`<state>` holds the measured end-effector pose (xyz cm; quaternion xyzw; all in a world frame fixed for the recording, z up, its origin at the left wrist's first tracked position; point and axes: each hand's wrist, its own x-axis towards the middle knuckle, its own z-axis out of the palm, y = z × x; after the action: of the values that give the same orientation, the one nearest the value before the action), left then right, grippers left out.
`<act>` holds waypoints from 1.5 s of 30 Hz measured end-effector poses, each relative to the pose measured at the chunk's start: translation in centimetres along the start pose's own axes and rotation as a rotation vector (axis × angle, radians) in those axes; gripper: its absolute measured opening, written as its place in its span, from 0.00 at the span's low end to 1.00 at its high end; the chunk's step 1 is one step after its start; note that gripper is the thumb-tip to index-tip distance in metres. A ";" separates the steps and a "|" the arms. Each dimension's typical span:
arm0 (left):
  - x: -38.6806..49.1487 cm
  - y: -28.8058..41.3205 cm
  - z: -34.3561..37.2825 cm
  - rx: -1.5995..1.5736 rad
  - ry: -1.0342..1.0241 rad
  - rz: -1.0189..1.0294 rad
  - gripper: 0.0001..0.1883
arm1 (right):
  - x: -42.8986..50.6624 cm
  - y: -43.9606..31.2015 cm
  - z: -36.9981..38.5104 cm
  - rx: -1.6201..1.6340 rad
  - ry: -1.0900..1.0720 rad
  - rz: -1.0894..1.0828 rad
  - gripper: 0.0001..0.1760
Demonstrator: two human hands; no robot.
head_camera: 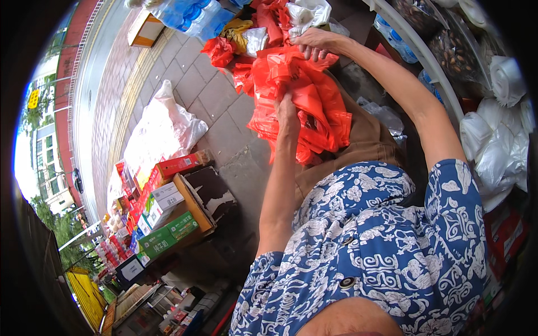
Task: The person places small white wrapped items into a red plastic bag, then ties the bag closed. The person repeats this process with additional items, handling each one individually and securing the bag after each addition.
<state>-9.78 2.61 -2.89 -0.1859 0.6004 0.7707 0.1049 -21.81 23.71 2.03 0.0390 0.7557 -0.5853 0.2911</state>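
A bunched stack of red plastic bags [317,113] rests over my lap, against my brown trousers. My left hand [286,110] is closed around a gathered part of the stack, near its middle. Above the stack's far end is my right hand [313,43], bent at the wrist, its lower fingers curled downward. Its fingertips are near more red plastic [269,25] and a white plastic bag [309,14]; whether they pinch any of it is unclear. Beside these lie a yellow bag [236,33] and a small white bag [255,40].
Shrink-wrapped water bottles [191,17] stand at the far end. On the paving to the left sits a large white plastic bag [164,119], near stacked cartons, including a green one [168,235]. To my right, a white rack edge [433,54] borders clear bag rolls [506,80] and bagged nuts [452,48].
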 end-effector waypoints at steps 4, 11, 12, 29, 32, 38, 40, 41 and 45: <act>-0.4 0.2 -0.1 -0.154 0.037 -0.074 0.17 | -1.7 3.0 -0.4 0.233 0.204 -0.120 0.26; -1.4 0.9 -0.1 -0.148 0.151 -0.097 0.16 | -5.1 8.8 -0.4 0.409 0.623 -0.124 0.16; -1.2 0.8 0.0 -0.149 0.181 -0.101 0.16 | -5.6 9.5 -0.3 0.296 0.654 -0.226 0.16; -0.3 27.0 -5.1 0.454 -0.148 0.216 0.27 | -11.5 9.0 9.5 -0.631 0.154 -0.745 0.19; 0.2 30.2 -3.8 0.580 -0.240 0.340 0.26 | -11.4 9.6 9.5 -0.462 0.187 -0.757 0.19; 1.9 21.6 -5.2 1.074 -0.637 0.853 0.20 | -9.4 10.1 8.4 0.225 -0.021 -0.418 0.16; 1.3 14.2 -7.6 1.035 -0.754 0.939 0.20 | -10.6 8.7 8.1 0.566 0.034 -0.228 0.19; 0.8 10.8 -9.1 1.044 -0.781 0.921 0.20 | -11.1 8.9 7.6 0.646 0.080 -0.182 0.21; -2.0 4.9 -10.8 1.208 -0.963 0.633 0.33 | -12.8 12.6 6.9 1.197 -0.054 -0.007 0.17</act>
<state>-8.06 -8.93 0.00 0.4298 0.8236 0.3044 0.2102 -3.49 24.94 -3.63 0.1789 0.2873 -0.9109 0.2358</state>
